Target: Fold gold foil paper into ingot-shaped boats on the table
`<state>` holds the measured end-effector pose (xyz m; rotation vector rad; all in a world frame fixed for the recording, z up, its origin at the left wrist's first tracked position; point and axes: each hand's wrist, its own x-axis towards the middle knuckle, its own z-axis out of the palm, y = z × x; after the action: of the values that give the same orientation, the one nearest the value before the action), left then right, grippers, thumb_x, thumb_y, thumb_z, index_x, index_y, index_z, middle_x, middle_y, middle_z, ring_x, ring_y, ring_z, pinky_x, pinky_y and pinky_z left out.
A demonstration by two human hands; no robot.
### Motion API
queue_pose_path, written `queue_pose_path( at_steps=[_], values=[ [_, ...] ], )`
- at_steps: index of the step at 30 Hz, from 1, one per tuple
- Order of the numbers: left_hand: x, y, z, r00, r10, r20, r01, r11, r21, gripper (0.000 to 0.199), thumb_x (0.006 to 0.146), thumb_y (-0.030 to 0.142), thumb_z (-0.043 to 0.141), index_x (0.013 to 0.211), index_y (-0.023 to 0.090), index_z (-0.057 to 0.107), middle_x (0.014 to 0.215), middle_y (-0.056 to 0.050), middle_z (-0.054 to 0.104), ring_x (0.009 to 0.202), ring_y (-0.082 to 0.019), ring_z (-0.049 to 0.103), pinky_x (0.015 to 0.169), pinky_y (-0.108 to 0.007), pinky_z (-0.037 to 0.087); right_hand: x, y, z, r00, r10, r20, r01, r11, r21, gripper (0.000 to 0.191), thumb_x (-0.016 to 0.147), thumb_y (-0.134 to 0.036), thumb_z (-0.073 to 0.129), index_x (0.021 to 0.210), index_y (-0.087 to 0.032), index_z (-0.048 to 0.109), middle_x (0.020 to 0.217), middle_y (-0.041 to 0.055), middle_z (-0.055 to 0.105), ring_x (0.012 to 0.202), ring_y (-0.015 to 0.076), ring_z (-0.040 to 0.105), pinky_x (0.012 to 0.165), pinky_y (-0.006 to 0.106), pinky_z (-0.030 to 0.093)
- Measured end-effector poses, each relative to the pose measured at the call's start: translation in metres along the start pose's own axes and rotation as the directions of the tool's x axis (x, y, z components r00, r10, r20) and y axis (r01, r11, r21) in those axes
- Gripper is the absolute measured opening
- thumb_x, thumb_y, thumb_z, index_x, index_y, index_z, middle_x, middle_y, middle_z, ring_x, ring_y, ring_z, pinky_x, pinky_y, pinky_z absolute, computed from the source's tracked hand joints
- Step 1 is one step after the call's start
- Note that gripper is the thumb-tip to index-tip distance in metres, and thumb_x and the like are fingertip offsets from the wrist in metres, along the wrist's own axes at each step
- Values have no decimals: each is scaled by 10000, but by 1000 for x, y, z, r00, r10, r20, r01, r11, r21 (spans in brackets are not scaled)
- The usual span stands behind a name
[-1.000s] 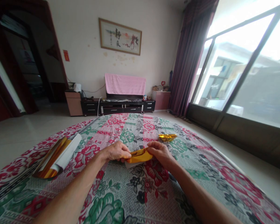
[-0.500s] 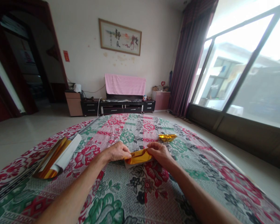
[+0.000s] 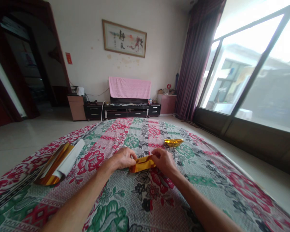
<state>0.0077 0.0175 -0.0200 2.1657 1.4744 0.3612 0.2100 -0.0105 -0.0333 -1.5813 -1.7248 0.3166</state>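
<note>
Between my hands is a strip of folded gold foil paper (image 3: 143, 164), low over the patterned tablecloth (image 3: 111, 206). My left hand (image 3: 124, 158) pinches its left end between thumb and fingers. The right end is gripped by my right hand (image 3: 163, 159), fingers curled over it. Beyond my right hand lies a gold folded paper piece shaped like a boat or ingot (image 3: 173, 142). To the left, a loose stack of gold and white paper sheets (image 3: 59, 164) rests on the cloth, partly curled.
Past the table's far edge stands a low black cabinet (image 3: 125, 112) with a pink cloth (image 3: 130, 87) draped over something on it. A purple curtain (image 3: 193, 61) and large windows are on the right, a dark doorway (image 3: 31, 64) on the left.
The gold foil paper has been folded narrower; the pale lower edge that showed beneath it is now out of sight. My right hand has curled further round its end.
</note>
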Motion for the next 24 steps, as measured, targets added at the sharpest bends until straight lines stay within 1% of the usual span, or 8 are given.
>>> queue_pose_path(
  at_steps=[6,9,11,13,15,17,19,24],
  values=[
    [-5,5,-2,999,16,-35,-13,997,72,239,560,250,566,754,239,707,586,13,638,564,-132,538,491,-210,311,-2,0,3,998,-57,3,57,996,-62,164,665,-175,497,710,-193,653,621,-1,641,555,123,541,539,209,343],
    [-6,5,-2,999,14,-49,-11,997,71,204,556,245,579,726,229,691,558,16,615,546,-125,510,491,-216,291,-3,-1,3,998,-70,3,70,994,-85,167,669,-164,491,711,-191,650,619,3,642,547,124,535,538,211,337],
    [-7,4,-2,998,15,-66,-11,998,63,215,549,248,594,745,218,678,551,19,598,538,-119,490,493,-219,282,-4,-1,4,996,-87,0,86,991,-98,169,677,-161,485,712,-191,647,624,6,643,553,125,536,545,212,337],
    [-7,2,-1,995,20,-101,-14,998,58,245,542,252,609,777,210,663,569,18,594,547,-118,481,499,-221,281,-4,0,6,995,-101,-4,100,989,-113,167,688,-162,479,712,-190,642,632,8,643,564,127,539,552,213,336],
    [-7,3,-1,992,17,-121,-10,998,59,232,542,254,617,765,203,655,595,9,600,562,-121,481,504,-222,283,-4,0,7,994,-110,-4,109,986,-127,164,697,-163,474,709,-187,636,637,10,640,571,128,540,556,214,332],
    [-9,4,-2,994,23,-110,-16,998,63,175,554,253,609,712,197,656,611,-1,608,574,-124,485,505,-222,286,-5,0,7,993,-119,-4,117,983,-138,162,700,-159,469,703,-184,629,639,12,636,575,128,537,556,214,328],
    [-10,8,-3,996,56,-75,-51,997,66,147,579,243,583,687,191,668,613,-8,610,576,-125,490,509,-222,295,-5,-1,7,991,-133,-9,131,981,-144,160,700,-151,464,700,-181,621,647,14,634,587,129,536,562,214,325],
    [-15,14,-6,988,153,-27,-151,986,66,241,632,211,510,782,194,698,619,-2,612,566,-114,493,533,-211,327,-5,-2,7,990,-138,-12,134,978,-158,154,697,-143,462,678,-179,611,624,13,615,563,125,508,548,215,312]
  ],
)
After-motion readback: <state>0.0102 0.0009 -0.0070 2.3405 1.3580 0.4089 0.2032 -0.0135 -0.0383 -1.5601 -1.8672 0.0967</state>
